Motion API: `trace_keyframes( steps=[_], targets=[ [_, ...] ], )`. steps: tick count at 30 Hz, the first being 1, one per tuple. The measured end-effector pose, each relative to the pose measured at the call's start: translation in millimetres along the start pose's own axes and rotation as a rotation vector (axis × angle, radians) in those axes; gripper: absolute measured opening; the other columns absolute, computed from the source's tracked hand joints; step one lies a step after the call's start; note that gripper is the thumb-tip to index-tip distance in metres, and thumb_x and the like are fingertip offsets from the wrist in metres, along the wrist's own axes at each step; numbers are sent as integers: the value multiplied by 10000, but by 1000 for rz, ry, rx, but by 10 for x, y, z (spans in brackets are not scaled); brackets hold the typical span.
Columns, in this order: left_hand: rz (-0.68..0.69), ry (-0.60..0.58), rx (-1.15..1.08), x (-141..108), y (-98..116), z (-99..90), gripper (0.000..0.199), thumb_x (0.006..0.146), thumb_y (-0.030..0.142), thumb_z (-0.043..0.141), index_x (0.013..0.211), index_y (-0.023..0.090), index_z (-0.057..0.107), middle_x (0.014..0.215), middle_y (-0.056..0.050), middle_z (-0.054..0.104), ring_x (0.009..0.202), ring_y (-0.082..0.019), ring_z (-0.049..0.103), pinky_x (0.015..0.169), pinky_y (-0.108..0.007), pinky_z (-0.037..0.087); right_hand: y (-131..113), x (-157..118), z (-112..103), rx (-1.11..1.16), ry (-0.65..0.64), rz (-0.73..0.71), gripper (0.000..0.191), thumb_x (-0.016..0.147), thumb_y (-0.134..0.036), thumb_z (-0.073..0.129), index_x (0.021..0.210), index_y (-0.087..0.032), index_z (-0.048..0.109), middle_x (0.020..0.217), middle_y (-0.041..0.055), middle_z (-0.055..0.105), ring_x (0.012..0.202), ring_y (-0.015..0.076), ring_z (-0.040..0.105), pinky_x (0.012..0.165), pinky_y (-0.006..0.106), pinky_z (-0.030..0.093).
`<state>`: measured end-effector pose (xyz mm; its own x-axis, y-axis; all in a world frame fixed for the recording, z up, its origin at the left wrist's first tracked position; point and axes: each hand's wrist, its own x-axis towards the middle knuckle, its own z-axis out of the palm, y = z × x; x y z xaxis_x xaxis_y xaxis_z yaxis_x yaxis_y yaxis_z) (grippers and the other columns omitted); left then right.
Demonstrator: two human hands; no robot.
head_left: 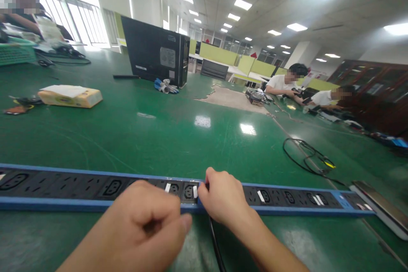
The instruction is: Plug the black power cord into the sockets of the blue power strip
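Note:
A long blue power strip (83,204) with black sockets lies across the near part of the green table. Several of its sockets carry small white labels. My left hand (149,221) is curled into a loose fist in front of the strip, hiding part of it; nothing shows in its fingers. On the middle of the strip rests my right hand (225,195), its fingers closed and bent over the blue frame. Whatever it grips is hidden behind the fingers. From beneath that hand a black cable (215,242) runs down toward the near edge of view.
A black computer case (153,53) stands farther back, with blue-grey gloves (166,86) beside it. Tissue pack (72,96) lies left; a coiled black cable (306,157) and a flat metallic object (382,208) lie right. Other people sit around the table.

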<state>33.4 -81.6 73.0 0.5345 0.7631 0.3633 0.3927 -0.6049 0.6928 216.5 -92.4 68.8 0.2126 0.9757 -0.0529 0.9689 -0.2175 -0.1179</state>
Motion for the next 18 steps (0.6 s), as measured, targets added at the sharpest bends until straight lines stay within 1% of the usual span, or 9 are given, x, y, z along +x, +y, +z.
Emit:
trace_keyframes(
  steps=[2,5,8,10,12,13,15,17,18],
  targets=[
    [-78,-33,11,265,-27,2,496,830,451,434,433,196,280,424,50,259,408,-94,279,422,-254,221,-3,-7,4,2,10,0,222,826,-336,432,836,-207,612,793,97,711,737,285,685,608,350,471],
    [-123,6,137,484,-219,128,438,820,407,431,466,197,280,452,52,282,456,-100,322,475,-257,223,-4,-15,13,10,39,-17,217,829,-312,422,838,-202,609,781,97,710,729,285,688,603,347,471],
    [-83,37,301,457,-452,285,362,833,368,453,517,195,414,515,33,436,517,-126,422,519,-263,269,-8,-15,29,15,56,-28,208,824,-297,423,837,-203,609,770,94,709,720,283,689,594,343,467],
    [12,8,329,386,-539,333,223,831,315,481,658,197,558,660,0,559,645,-162,515,595,-275,349,-11,-14,39,15,58,-31,203,819,-296,429,830,-204,610,768,94,708,722,282,689,591,336,462],
    [131,-73,296,334,-566,331,134,813,286,536,867,214,635,852,-27,626,812,-197,558,711,-307,408,-8,-12,44,13,55,-37,201,817,-290,428,835,-208,611,772,94,708,728,281,689,589,330,454],
    [175,-117,273,321,-565,319,194,796,291,578,969,227,639,946,-36,633,886,-211,559,768,-325,421,-4,-11,45,13,52,-42,202,817,-287,425,840,-212,611,775,92,708,729,280,688,587,328,447],
    [216,-186,240,318,-561,298,410,739,349,681,1128,243,606,1086,-49,618,986,-234,546,850,-355,429,9,0,44,15,46,-54,203,814,-282,418,837,-221,610,774,84,709,724,276,686,579,322,431],
    [221,-240,232,331,-565,296,608,670,435,755,1216,244,567,1157,-61,598,1037,-254,532,892,-377,427,23,21,40,17,32,-73,195,804,-277,421,810,-227,609,769,73,710,718,267,682,569,307,406],
    [219,-263,238,337,-570,302,659,649,461,771,1234,245,558,1169,-63,594,1049,-260,528,902,-386,424,30,34,37,17,24,-83,190,799,-276,425,794,-228,609,768,69,709,717,261,680,564,299,391]
  ],
)
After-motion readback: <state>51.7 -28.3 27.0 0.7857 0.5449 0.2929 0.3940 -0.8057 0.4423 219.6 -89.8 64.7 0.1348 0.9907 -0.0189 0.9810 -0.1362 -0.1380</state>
